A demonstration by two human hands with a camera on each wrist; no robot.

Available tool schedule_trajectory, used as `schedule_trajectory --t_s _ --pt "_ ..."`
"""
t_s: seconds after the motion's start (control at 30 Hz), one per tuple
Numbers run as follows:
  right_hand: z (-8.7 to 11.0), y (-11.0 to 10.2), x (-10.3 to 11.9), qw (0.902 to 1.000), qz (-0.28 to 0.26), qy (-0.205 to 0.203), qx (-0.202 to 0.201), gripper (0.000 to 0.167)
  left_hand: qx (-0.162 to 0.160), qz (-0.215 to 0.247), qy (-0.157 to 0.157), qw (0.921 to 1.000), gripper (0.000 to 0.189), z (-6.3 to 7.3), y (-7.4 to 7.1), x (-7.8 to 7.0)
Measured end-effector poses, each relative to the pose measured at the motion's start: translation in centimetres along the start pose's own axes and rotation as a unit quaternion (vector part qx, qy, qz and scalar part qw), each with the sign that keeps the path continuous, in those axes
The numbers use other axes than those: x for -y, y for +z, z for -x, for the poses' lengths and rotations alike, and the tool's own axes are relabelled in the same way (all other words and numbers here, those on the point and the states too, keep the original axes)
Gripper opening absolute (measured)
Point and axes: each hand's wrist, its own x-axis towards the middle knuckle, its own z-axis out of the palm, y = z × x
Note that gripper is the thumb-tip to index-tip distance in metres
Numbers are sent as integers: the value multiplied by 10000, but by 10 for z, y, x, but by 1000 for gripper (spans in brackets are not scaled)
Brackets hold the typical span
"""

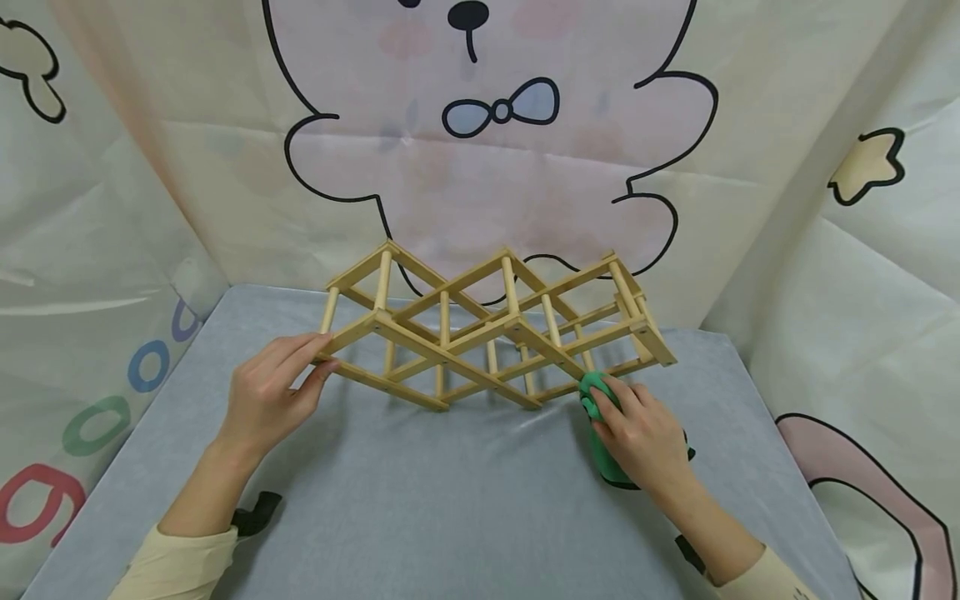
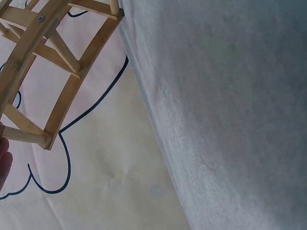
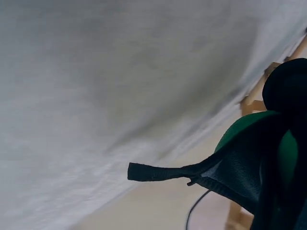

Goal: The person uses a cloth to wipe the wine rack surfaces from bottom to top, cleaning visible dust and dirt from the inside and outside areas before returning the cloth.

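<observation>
A folding wooden lattice rack [image 1: 442,358], made of crossed slats and round dowels, spans the space between the two hands. My left hand [image 1: 273,387] pinches a slat end at its left side, thumb below and fingers above. The left wrist view shows part of the same rack [image 2: 67,100] and only a bit of the fingers [image 2: 4,160]. Near the rack's lower right, my right hand [image 1: 641,429] grips a green and black item [image 1: 609,458] of unclear kind. In the right wrist view this item [image 3: 235,132] shows a rounded green part and a dark flap with a strap-like end, hiding the hand.
Pale grey cloth covers the table [image 1: 450,517]. Behind it hangs a printed backdrop [image 1: 525,167] with a bear drawing, and more printed sheets [image 1: 847,275] close off both sides. Small black pieces [image 1: 257,512] show beside the wrists.
</observation>
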Motion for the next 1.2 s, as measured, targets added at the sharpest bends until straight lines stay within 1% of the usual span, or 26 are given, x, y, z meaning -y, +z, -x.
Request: schedule_trajectory --t_s 0.07,0.13,0.4,0.6,0.73,0.97,1.03,1.13,1.2 --pt "5 0 -4 9999 82 43 140 45 -10 -28 19 10000 36 0 0 0" --pt "8 1 -7 9997 111 69 187 48 -24 -55 35 10000 35 1 -1 0" --pt "17 4 -18 10000 19 65 24 41 27 -24 -2 10000 35 1 -1 0" --pt "17 1 -22 9998 13 171 41 47 -15 -86 24 10000 35 1 -1 0" --pt "18 -3 -26 9996 -5 273 12 48 -23 -84 57 9999 34 1 -1 1" --pt "15 -15 -33 9985 74 531 -144 49 -11 -42 15 10000 36 0 -1 0" --pt "15 -19 -34 9981 72 594 -173 46 -20 -31 18 10000 36 0 -1 0" --pt "15 -26 -34 9976 107 639 -257 35 -30 -6 17 10000 36 0 0 0" --pt "15 -30 -34 9967 140 679 -420 38 -21 13 11 10000 36 0 0 0"
